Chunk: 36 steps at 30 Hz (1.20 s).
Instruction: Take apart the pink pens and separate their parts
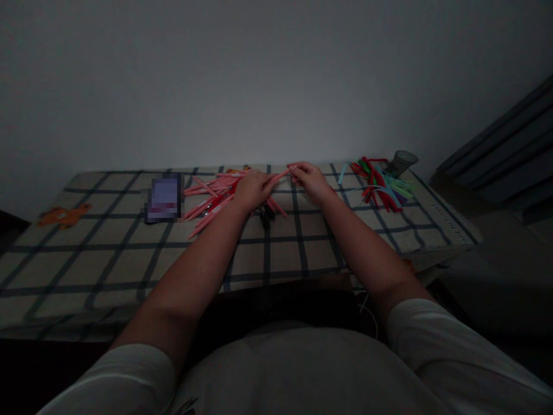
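My left hand (254, 189) is closed on one end of a thin pink pen-like stick (281, 174), which slants up to the right. At its other end, the fingertips of my right hand (308, 178) pinch the stick. Under and left of my left hand lies a loose pile of similar pink sticks (207, 210), some with red parts and pale labels. Small black objects (266, 216), too dark to name, lie just below my left hand. Part of the pile is hidden by that hand and forearm.
A checked cloth (125, 253) covers the table against a plain wall. On the left lies a blurred phone-like device (164, 199). To the right are red, green and blue strips (378, 187) beside a grey cup (401, 163). A dark curtain (505, 132) hangs at far right.
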Each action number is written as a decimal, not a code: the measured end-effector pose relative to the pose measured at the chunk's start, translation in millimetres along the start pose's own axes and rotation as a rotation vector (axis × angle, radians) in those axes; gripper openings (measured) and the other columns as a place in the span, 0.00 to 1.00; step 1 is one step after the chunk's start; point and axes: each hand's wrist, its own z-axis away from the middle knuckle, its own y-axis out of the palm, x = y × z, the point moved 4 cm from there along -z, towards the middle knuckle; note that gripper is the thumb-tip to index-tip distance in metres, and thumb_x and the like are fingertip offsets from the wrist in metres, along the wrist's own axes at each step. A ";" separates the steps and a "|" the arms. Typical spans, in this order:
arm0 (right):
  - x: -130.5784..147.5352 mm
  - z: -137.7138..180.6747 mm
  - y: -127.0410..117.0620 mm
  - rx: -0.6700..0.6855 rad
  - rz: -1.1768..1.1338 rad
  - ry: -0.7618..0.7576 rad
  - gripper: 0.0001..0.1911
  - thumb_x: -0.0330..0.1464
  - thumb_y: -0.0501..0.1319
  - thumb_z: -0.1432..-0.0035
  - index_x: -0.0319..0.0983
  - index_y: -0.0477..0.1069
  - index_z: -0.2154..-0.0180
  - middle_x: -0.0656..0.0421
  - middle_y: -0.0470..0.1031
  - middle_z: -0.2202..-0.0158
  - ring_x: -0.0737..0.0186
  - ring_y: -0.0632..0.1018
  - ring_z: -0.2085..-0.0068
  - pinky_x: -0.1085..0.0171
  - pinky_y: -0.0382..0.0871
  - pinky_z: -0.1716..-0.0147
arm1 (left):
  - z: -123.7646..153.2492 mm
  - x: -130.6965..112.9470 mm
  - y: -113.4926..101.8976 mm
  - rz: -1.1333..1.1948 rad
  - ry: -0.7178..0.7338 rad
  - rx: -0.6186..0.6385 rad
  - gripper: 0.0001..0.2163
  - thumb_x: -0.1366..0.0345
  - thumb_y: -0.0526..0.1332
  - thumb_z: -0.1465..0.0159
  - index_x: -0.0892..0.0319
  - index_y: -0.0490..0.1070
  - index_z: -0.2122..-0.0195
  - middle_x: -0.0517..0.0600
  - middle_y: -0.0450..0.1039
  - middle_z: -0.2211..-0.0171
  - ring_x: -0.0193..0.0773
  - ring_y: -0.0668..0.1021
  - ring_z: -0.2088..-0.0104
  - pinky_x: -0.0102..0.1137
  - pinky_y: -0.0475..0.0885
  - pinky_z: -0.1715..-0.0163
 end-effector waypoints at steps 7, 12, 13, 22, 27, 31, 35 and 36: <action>1.8 3.7 1.1 0.081 -0.131 0.019 0.25 0.50 0.77 0.45 0.44 0.81 0.52 0.61 0.79 0.62 0.68 0.74 0.67 0.68 0.67 0.71 | -1.6 0.5 5.3 0.296 -0.033 0.077 0.24 0.52 0.51 0.21 0.60 0.84 0.43 0.56 0.86 0.57 0.47 0.83 0.59 0.36 0.74 0.59; -0.1 4.1 1.5 0.107 -0.095 0.038 0.25 0.51 0.74 0.39 0.43 0.82 0.48 0.61 0.79 0.65 0.67 0.74 0.67 0.68 0.68 0.71 | -0.9 0.6 13.1 0.586 -0.129 0.145 0.27 0.47 0.51 0.23 0.62 0.84 0.46 0.52 0.79 0.68 0.42 0.80 0.68 0.34 0.73 0.67; -0.5 3.7 1.2 0.104 -0.099 0.044 0.25 0.52 0.74 0.39 0.42 0.82 0.49 0.61 0.79 0.66 0.67 0.74 0.67 0.68 0.68 0.71 | -0.5 0.8 15.5 0.648 -0.156 0.169 0.27 0.46 0.51 0.23 0.61 0.83 0.46 0.51 0.77 0.71 0.41 0.78 0.70 0.34 0.73 0.68; -3.6 0.2 -3.8 0.094 -0.147 0.009 0.34 0.59 0.79 0.52 0.40 0.83 0.56 0.62 0.78 0.68 0.69 0.74 0.67 0.70 0.67 0.70 | 0.2 0.3 19.3 0.889 -0.236 0.202 0.30 0.35 0.60 0.30 0.61 0.83 0.51 0.51 0.78 0.69 0.34 0.75 0.74 0.29 0.68 0.73; -4.3 -1.7 -3.8 0.081 -0.168 0.014 0.30 0.56 0.81 0.52 0.40 0.83 0.58 0.63 0.77 0.69 0.70 0.73 0.69 0.70 0.65 0.71 | 1.2 2.1 19.4 0.849 -0.250 0.162 0.30 0.37 0.62 0.32 0.61 0.83 0.49 0.53 0.83 0.63 0.36 0.77 0.72 0.28 0.67 0.73; -1.3 -0.9 -1.6 0.049 -0.125 0.026 0.27 0.53 0.80 0.49 0.40 0.82 0.60 0.64 0.75 0.70 0.70 0.72 0.70 0.70 0.64 0.72 | -0.4 5.5 19.5 0.768 -0.226 0.127 0.27 0.41 0.62 0.33 0.62 0.86 0.52 0.54 0.85 0.63 0.37 0.77 0.71 0.29 0.65 0.72; 0.7 0.4 0.1 0.007 -0.051 0.010 0.24 0.52 0.79 0.45 0.40 0.76 0.69 0.64 0.73 0.73 0.70 0.70 0.71 0.70 0.62 0.72 | -1.4 5.9 16.2 0.677 -0.200 0.082 0.24 0.46 0.64 0.34 0.62 0.87 0.56 0.51 0.81 0.70 0.35 0.71 0.73 0.30 0.60 0.72; 0.4 0.6 0.2 0.002 -0.037 0.011 0.25 0.52 0.79 0.44 0.40 0.74 0.71 0.64 0.72 0.74 0.71 0.69 0.72 0.70 0.62 0.72 | -1.3 5.3 15.3 0.665 -0.195 0.073 0.23 0.47 0.65 0.35 0.62 0.88 0.57 0.50 0.80 0.71 0.35 0.71 0.73 0.30 0.60 0.72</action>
